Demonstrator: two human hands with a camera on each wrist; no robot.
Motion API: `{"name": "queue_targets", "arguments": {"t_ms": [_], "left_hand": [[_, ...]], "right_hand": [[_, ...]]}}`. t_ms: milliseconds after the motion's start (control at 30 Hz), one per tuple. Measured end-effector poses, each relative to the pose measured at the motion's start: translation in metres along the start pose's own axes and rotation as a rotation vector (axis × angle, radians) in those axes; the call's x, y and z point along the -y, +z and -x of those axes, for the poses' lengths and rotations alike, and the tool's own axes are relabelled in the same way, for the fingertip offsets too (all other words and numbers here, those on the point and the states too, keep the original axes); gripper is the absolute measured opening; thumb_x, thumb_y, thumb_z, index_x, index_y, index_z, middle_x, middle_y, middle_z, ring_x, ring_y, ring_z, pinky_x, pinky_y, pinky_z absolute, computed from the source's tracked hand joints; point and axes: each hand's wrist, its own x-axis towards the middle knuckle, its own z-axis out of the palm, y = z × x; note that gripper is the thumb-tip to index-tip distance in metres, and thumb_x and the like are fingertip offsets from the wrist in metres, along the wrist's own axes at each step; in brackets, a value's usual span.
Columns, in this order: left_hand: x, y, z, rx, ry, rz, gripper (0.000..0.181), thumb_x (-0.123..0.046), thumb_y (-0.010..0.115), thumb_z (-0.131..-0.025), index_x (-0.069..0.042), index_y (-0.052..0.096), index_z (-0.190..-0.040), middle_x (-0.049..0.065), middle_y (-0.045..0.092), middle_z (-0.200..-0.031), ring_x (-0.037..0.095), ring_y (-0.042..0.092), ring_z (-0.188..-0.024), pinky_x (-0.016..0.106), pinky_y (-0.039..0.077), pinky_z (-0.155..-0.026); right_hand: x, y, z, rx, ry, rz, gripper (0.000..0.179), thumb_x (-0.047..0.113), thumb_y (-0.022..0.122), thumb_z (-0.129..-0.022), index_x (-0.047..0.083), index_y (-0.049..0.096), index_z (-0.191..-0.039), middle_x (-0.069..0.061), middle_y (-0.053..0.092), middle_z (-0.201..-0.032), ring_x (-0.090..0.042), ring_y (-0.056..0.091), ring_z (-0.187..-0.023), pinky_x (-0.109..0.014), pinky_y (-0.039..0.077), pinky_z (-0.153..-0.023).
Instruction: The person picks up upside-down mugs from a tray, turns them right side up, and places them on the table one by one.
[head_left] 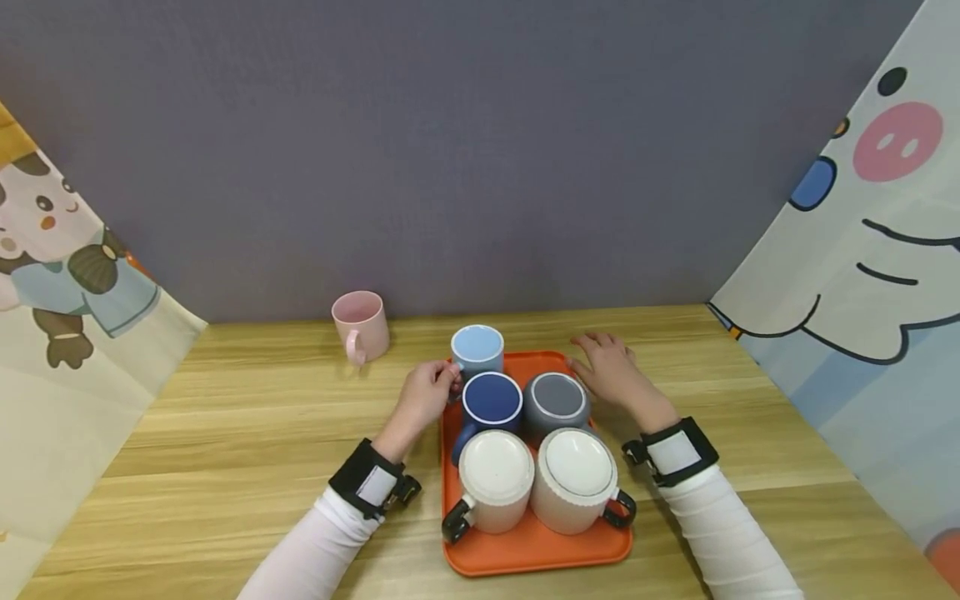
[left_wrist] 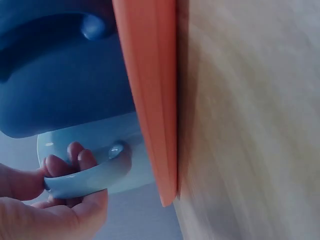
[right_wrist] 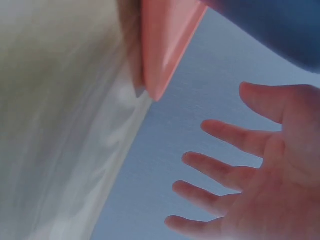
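Observation:
My left hand (head_left: 427, 395) pinches the handle of a light blue mug (head_left: 477, 348), which is upside down at the back left of an orange tray (head_left: 540, 554). The left wrist view shows fingers curled through that handle (left_wrist: 82, 181). In front of this mug stands an inverted dark blue mug (head_left: 492, 402); beside it is an inverted grey mug (head_left: 557, 400). Two inverted white mugs with black handles, a left one (head_left: 495, 479) and a right one (head_left: 573, 479), fill the tray's front. Near the tray's back right corner, my right hand (head_left: 613, 372) holds nothing, its fingers spread.
A pink mug (head_left: 361, 327) stands upright on the wooden table (head_left: 300, 467), left of the tray near the back edge. Behind the table rises a grey wall panel (head_left: 480, 167). Printed cartoon curtains hang on the left (head_left: 67, 275) and right (head_left: 847, 275).

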Motion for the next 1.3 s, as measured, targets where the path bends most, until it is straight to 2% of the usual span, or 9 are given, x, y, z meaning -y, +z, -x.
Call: {"name": "queue_targets", "arguments": {"t_ms": [167,400,667,867,1000,1167,1300], "left_hand": [[-0.002,-0.001,-0.001,-0.046,0.012,0.019,0.026,-0.011,0.049,-0.098,0.005,0.062,-0.083,0.009,0.061,-0.073,0.011,0.057,-0.065,0.024,0.048,-0.060],[-0.009,-0.004,-0.004,-0.083,-0.002,0.161,0.027,-0.010,0.048,-0.099,0.007,0.059,-0.080,0.011,0.061,-0.071,0.014,0.063,-0.066,0.030,0.054,-0.064],[-0.020,-0.014,-0.010,-0.138,0.047,0.243,0.027,-0.009,0.046,-0.099,0.010,0.059,-0.084,0.011,0.058,-0.073,0.014,0.062,-0.066,0.025,0.054,-0.065],[-0.031,-0.017,-0.011,-0.171,0.063,0.351,0.027,-0.008,0.044,-0.100,0.012,0.057,-0.086,0.009,0.054,-0.072,0.011,0.060,-0.065,0.022,0.053,-0.064],[-0.037,-0.019,-0.012,-0.200,0.098,0.397,0.027,-0.007,0.043,-0.100,0.013,0.055,-0.084,0.008,0.052,-0.070,0.010,0.060,-0.063,0.021,0.053,-0.062],[-0.043,-0.022,-0.013,-0.230,0.145,0.470,0.029,-0.006,0.042,-0.100,0.009,0.052,-0.078,0.007,0.051,-0.068,0.011,0.061,-0.063,0.021,0.053,-0.063],[-0.046,-0.025,-0.015,-0.239,0.152,0.543,0.030,-0.007,0.041,-0.101,0.006,0.050,-0.075,0.006,0.051,-0.066,0.011,0.060,-0.062,0.021,0.052,-0.062]], "right_hand": [[0.003,-0.007,-0.003,0.014,0.014,-0.015,0.047,0.031,0.053,-0.096,0.003,0.050,-0.133,-0.031,0.043,-0.136,-0.054,0.038,-0.124,-0.072,0.033,-0.093],[0.007,-0.012,-0.004,0.000,0.042,-0.008,0.047,0.030,0.054,-0.096,0.000,0.050,-0.132,-0.031,0.047,-0.132,-0.055,0.041,-0.120,-0.069,0.036,-0.092],[0.012,-0.021,-0.004,-0.011,0.080,-0.041,0.048,0.028,0.052,-0.096,-0.006,0.048,-0.131,-0.037,0.047,-0.128,-0.057,0.044,-0.116,-0.063,0.037,-0.096],[0.015,-0.028,-0.006,-0.017,0.101,-0.066,0.048,0.028,0.048,-0.098,-0.006,0.048,-0.131,-0.036,0.049,-0.127,-0.053,0.047,-0.115,-0.060,0.039,-0.097],[0.018,-0.031,-0.008,-0.027,0.112,-0.084,0.049,0.029,0.046,-0.099,-0.007,0.048,-0.131,-0.036,0.051,-0.127,-0.052,0.048,-0.116,-0.058,0.039,-0.098],[0.023,-0.035,-0.009,-0.031,0.126,-0.109,0.050,0.030,0.044,-0.100,-0.007,0.047,-0.132,-0.034,0.052,-0.128,-0.050,0.048,-0.118,-0.057,0.039,-0.099],[0.027,-0.037,-0.010,-0.036,0.147,-0.143,0.049,0.030,0.044,-0.100,-0.006,0.047,-0.133,-0.031,0.052,-0.129,-0.048,0.049,-0.118,-0.057,0.041,-0.098]]}}
